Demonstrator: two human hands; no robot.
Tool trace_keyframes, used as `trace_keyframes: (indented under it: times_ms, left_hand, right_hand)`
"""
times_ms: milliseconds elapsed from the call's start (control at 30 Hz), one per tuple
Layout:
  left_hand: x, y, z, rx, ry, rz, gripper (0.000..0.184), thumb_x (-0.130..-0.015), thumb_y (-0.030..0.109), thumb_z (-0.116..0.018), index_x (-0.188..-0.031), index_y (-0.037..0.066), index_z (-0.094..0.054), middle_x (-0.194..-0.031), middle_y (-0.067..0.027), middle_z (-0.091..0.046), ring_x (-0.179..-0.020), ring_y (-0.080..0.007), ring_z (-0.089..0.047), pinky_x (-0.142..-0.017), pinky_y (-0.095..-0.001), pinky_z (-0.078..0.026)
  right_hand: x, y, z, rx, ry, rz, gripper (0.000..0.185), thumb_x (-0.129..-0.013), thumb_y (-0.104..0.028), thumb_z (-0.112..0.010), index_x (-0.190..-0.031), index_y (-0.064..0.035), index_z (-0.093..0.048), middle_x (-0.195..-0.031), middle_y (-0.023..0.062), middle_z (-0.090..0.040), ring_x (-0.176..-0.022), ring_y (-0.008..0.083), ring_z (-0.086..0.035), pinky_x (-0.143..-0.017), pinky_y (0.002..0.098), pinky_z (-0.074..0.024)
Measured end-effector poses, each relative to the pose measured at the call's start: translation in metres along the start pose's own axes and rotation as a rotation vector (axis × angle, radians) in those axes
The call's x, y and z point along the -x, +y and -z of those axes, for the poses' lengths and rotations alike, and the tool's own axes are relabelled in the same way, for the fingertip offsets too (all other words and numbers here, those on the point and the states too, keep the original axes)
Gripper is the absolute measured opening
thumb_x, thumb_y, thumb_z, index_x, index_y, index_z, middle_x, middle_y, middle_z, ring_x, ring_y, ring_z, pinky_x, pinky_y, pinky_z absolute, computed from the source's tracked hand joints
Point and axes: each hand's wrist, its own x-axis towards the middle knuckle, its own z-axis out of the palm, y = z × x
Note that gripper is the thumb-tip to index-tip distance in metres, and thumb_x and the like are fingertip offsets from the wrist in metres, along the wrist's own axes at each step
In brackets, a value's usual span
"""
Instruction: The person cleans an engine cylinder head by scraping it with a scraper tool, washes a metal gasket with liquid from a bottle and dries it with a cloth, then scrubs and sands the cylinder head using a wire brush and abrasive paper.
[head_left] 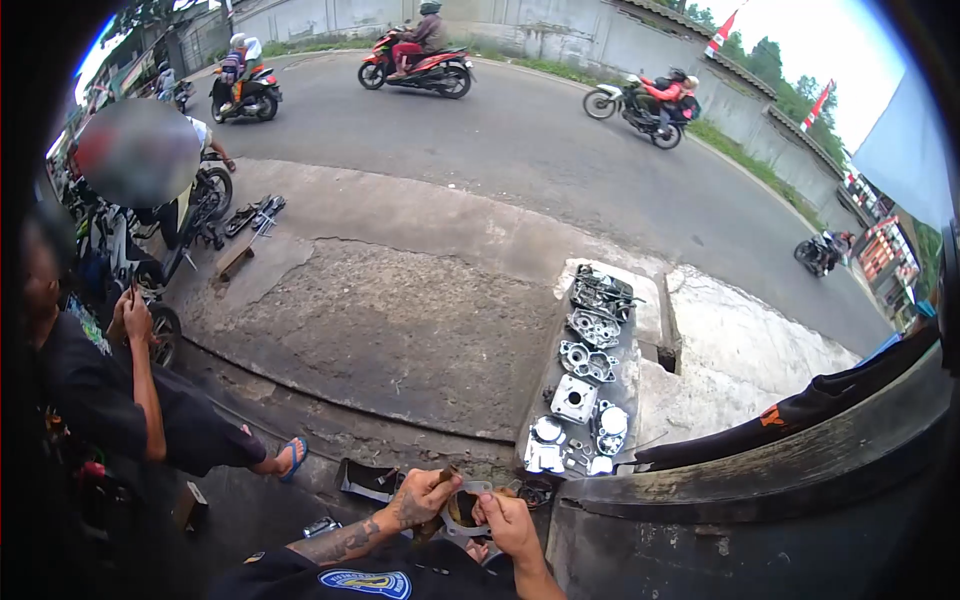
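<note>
Low in the view, my left hand (420, 498) is closed around a narrow brown thing (449, 471), whose kind I cannot make out. It is right beside a grey metal engine part with a round opening (466, 524). My right hand (508, 524) grips that part by its right side, with the thumb near the rim. The inside of the opening looks brown and dirty. Whether my left fingers also touch the metal part, I cannot tell.
Cleaned metal engine parts (575, 398) lie in a row on a dark board ahead right. A black tray (368, 480) sits beyond my left arm. At left stands a person in dark clothes (150, 400), hands together. Motorbikes (418, 66) travel the road; a dark ledge (760, 450) is at right.
</note>
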Motion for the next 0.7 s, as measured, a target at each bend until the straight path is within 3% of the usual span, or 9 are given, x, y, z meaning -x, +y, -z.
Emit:
trace_keyframes:
  times_ms: [67, 100, 133, 200, 233, 333, 433, 600, 700]
  left_hand:
    - [-0.022, -0.023, 0.012, 0.199, 0.160, 0.076, 0.038, -0.101, 0.033, -0.054, -0.083, 0.000, -0.061, -0.064, 0.0021, -0.055, -0.061, -0.0062, -0.048, -0.052, -0.0263, -0.037]
    - [-0.031, -0.040, 0.021, 0.415, 0.272, 0.131, 0.037, -0.102, 0.033, -0.053, -0.086, 0.001, -0.061, -0.070, 0.0019, -0.058, -0.065, -0.0062, -0.052, -0.055, -0.0256, -0.040]
    - [-0.045, -0.050, 0.030, 0.632, 0.364, 0.186, 0.036, -0.103, 0.033, -0.051, -0.088, 0.002, -0.061, -0.076, 0.0016, -0.061, -0.069, -0.0062, -0.055, -0.058, -0.0250, -0.043]
    - [-0.063, -0.008, 0.045, 0.841, 0.484, 0.124, 0.032, -0.104, 0.034, -0.048, -0.095, 0.004, -0.059, -0.086, -0.0003, -0.064, -0.076, -0.0086, -0.061, -0.066, -0.0260, -0.049]
    - [-0.069, -0.014, 0.045, 0.869, 0.472, 0.112, 0.030, -0.103, 0.034, -0.049, -0.100, 0.005, -0.057, -0.091, -0.0025, -0.065, -0.080, -0.0116, -0.064, -0.072, -0.0276, -0.052]
    - [-0.091, -0.024, 0.058, 0.800, 0.409, 0.018, 0.028, -0.101, 0.033, -0.054, -0.106, 0.005, -0.053, -0.095, -0.0039, -0.063, -0.083, -0.0130, -0.063, -0.071, -0.0281, -0.051]
    - [-0.107, -0.016, 0.084, 0.776, 0.435, -0.021, 0.024, -0.101, 0.028, -0.055, -0.103, 0.005, -0.053, -0.095, -0.0042, -0.063, -0.083, -0.0130, -0.061, -0.074, -0.0276, -0.050]
    - [-0.154, -0.060, 0.106, 0.681, 0.617, 0.024, 0.027, -0.101, 0.031, -0.056, -0.090, 0.007, -0.051, -0.085, 0.0019, -0.055, -0.075, -0.0075, -0.052, -0.068, -0.0240, -0.044]
    - [-0.184, -0.048, 0.129, 0.695, 0.754, 0.013, 0.032, -0.101, 0.034, -0.054, -0.085, 0.007, -0.051, -0.079, 0.0026, -0.054, -0.069, -0.0076, -0.051, -0.063, -0.0238, -0.044]
  right_hand:
    - [-0.029, -0.003, -0.012, -0.031, 0.012, -0.017, 0.044, -0.105, -0.037, -0.043, -0.090, 0.0011, -0.058, -0.072, 0.0011, -0.058, -0.058, 0.0104, -0.052, -0.056, 0.0250, -0.0419]
    - [-0.037, 0.020, -0.011, -0.125, -0.008, -0.150, 0.052, -0.102, -0.048, -0.042, -0.111, 0.0007, -0.056, -0.089, 0.0045, -0.061, -0.062, 0.0100, -0.055, -0.059, 0.0235, -0.0446]
    - [-0.051, 0.034, -0.025, -0.279, 0.143, 0.052, 0.066, -0.098, -0.057, -0.043, -0.130, 0.0010, -0.046, -0.114, 0.0108, -0.058, -0.087, 0.0148, -0.062, -0.071, 0.0249, -0.0494]
    - [-0.080, 0.027, -0.043, 0.027, 0.151, 0.248, 0.085, -0.095, -0.057, -0.051, -0.148, 0.0041, -0.023, -0.144, 0.0189, -0.039, -0.137, 0.0275, -0.037, -0.109, 0.0380, -0.0347]
    - [-0.095, 0.032, -0.057, 0.044, 0.070, 0.230, 0.088, -0.094, -0.051, -0.057, -0.150, 0.0046, -0.019, -0.147, 0.0209, -0.036, -0.137, 0.0301, -0.036, -0.112, 0.0389, -0.0289]
    - [-0.129, 0.023, -0.079, 0.099, 0.045, 0.062, 0.068, -0.096, -0.039, -0.060, -0.141, 0.0049, -0.035, -0.134, 0.0247, -0.051, -0.127, 0.0372, -0.049, -0.102, 0.0405, -0.0397]
    - [-0.173, 0.017, -0.073, 0.273, 0.001, 0.094, 0.040, -0.096, -0.033, -0.059, -0.123, -0.0037, -0.055, -0.096, 0.0248, -0.066, -0.090, 0.0457, -0.062, -0.075, 0.0437, -0.0492]
    - [-0.213, -0.002, -0.066, 0.497, -0.187, -0.149, 0.041, -0.094, -0.034, -0.062, -0.122, -0.0043, -0.060, -0.097, 0.0226, -0.066, -0.092, 0.0409, -0.063, -0.078, 0.0399, -0.0488]
    - [-0.245, 0.029, -0.059, 0.172, -0.094, 0.184, 0.056, -0.096, -0.040, -0.059, -0.134, 0.0001, -0.051, -0.123, 0.0145, -0.056, -0.115, 0.0252, -0.055, -0.094, 0.0330, -0.0421]
